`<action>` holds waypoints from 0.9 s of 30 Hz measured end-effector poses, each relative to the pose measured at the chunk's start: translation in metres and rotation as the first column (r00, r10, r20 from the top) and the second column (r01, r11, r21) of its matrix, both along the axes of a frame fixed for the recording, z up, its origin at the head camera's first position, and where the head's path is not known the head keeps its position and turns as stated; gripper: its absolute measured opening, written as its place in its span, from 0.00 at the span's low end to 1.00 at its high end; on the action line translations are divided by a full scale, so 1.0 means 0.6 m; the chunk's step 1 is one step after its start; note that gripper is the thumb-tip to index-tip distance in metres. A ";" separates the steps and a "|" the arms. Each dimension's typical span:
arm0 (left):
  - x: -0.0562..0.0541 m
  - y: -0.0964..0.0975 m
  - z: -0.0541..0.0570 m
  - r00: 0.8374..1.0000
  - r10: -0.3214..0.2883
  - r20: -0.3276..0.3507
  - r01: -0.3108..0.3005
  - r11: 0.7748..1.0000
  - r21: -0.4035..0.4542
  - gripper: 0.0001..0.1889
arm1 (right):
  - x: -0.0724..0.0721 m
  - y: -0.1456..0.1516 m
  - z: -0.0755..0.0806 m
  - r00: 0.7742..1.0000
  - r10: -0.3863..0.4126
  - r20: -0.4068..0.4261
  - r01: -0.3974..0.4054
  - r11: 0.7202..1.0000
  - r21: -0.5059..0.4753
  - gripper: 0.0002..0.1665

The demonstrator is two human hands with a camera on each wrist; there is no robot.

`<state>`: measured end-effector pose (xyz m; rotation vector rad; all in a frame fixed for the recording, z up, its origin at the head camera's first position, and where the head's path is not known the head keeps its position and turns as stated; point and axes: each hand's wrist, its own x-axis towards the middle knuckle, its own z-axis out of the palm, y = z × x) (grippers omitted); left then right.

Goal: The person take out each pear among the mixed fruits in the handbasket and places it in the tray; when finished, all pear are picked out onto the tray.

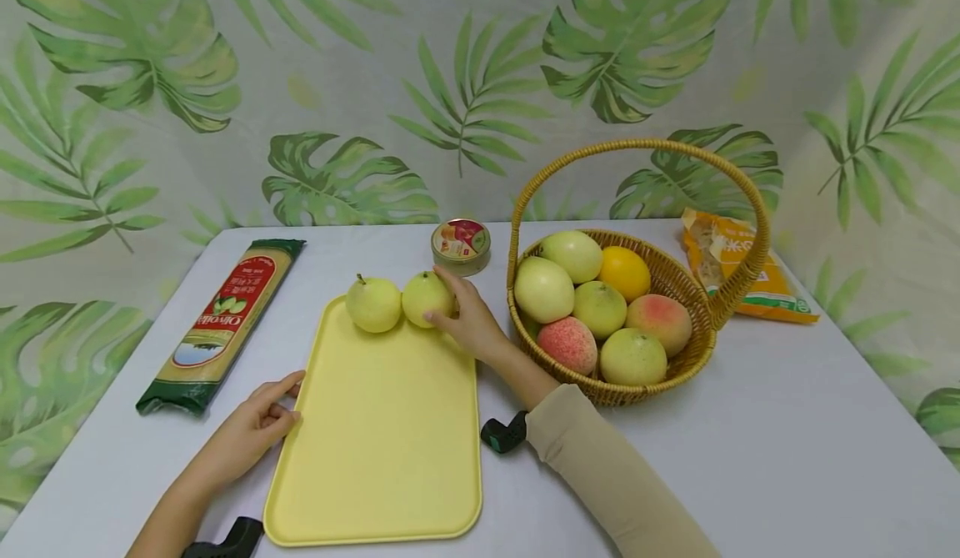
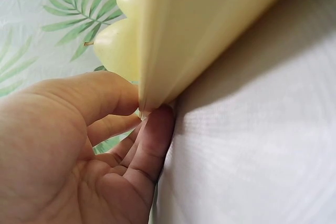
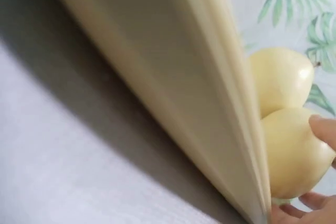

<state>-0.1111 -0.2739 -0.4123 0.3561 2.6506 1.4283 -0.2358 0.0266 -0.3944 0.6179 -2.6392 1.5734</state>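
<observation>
A pale yellow tray (image 1: 382,449) lies on the white tabletop, with two yellow-green pears side by side at its far end. My right hand (image 1: 474,318) holds the right pear (image 1: 422,301), thumb on the near side and fingers around its far right. The left pear (image 1: 373,306) sits against it, stem up. At the tray's left edge, my left hand (image 1: 251,429) pinches the rim. In the left wrist view its thumb (image 2: 113,95) is at the rim's upper edge and a fingertip (image 2: 159,124) lies against the underside.
A wicker basket (image 1: 697,354) of pears, peaches and an orange fruit stands right of the tray, its tall handle arched. Behind it lies an orange bag (image 1: 750,270). A round tin (image 1: 461,248) stands beyond the pears; a long pasta packet (image 1: 225,320) lies left.
</observation>
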 end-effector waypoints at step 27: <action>-0.002 0.000 -0.001 1.000 0.010 0.012 -0.009 1.000 -0.014 0.27 | 0.099 0.125 0.104 0.813 -0.054 -0.580 0.030 0.998 -0.052 0.42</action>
